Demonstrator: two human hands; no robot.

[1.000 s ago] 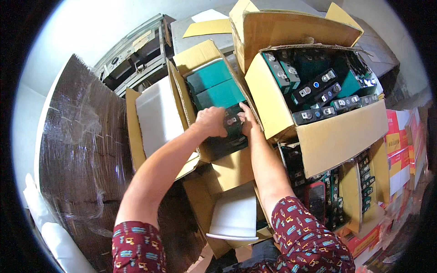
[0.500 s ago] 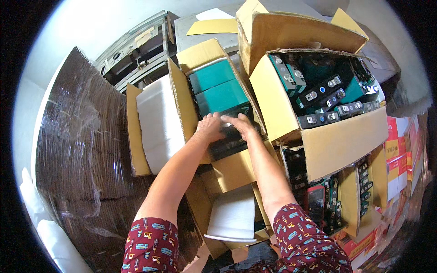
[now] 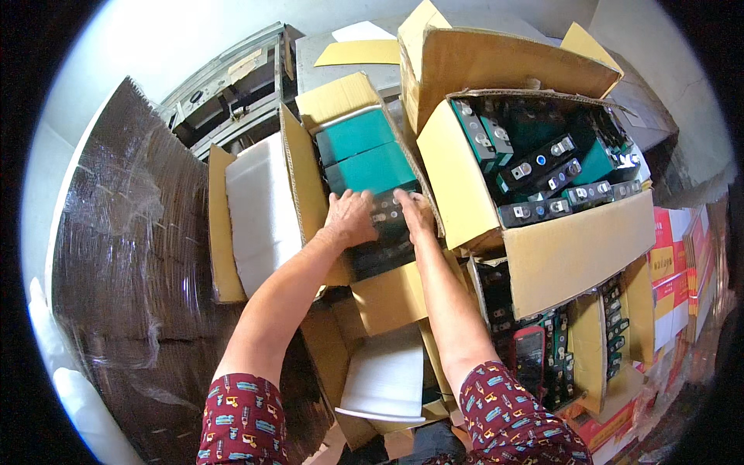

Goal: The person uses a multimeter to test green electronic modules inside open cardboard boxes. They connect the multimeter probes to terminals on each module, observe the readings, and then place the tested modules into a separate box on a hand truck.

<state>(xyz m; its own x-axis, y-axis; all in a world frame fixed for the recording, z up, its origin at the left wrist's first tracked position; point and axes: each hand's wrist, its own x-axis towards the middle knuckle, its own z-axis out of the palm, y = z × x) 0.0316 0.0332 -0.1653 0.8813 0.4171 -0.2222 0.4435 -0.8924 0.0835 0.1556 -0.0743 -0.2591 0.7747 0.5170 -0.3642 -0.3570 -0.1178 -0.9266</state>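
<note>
Within the carton (image 3: 337,101), our left hand (image 3: 350,218) and right hand (image 3: 418,214) clasp a dark battery (image 3: 387,218), long axis crosswise, terminals facing us.

We count one left hand (image 3: 350,219) and one right hand (image 3: 417,213), two patterned sleeves (image 3: 243,418) and, in the middle carton (image 3: 335,99), two green blocks (image 3: 370,164); the dark cells (image 3: 387,217) between the hands are partly covered and cannot be numbered. In the large right carton (image 3: 581,256) we make out at least seven black-topped cells (image 3: 535,211). We also note two white sheets (image 3: 263,217), one red-edged phone (image 3: 529,356) and one tall cardboard stack (image 3: 139,232).
</note>
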